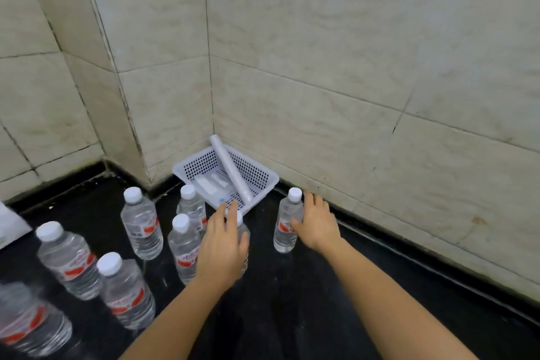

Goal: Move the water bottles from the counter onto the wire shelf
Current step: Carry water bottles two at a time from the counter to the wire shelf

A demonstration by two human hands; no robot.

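Several clear water bottles with white caps and red labels stand on the black counter [292, 301]. My left hand [222, 245] lies flat against one bottle [243, 231] in the middle, fingers straight, and hides most of it. My right hand [317, 222] is beside a lone bottle [286, 225] on the right. Its thumb touches the label and its fingers are spread behind the neck. Both bottles stand on the counter. More bottles stand to the left: [184, 245], [191, 207], [142, 225], [70, 260], [125, 292]. No wire shelf is in view.
A white perforated plastic basket [263, 177] sits in the tiled corner just behind my hands, holding a white roll [230, 169] and small packets. Tiled walls close off the back and right. A blurred bottle [26, 321] is at the lower left edge.
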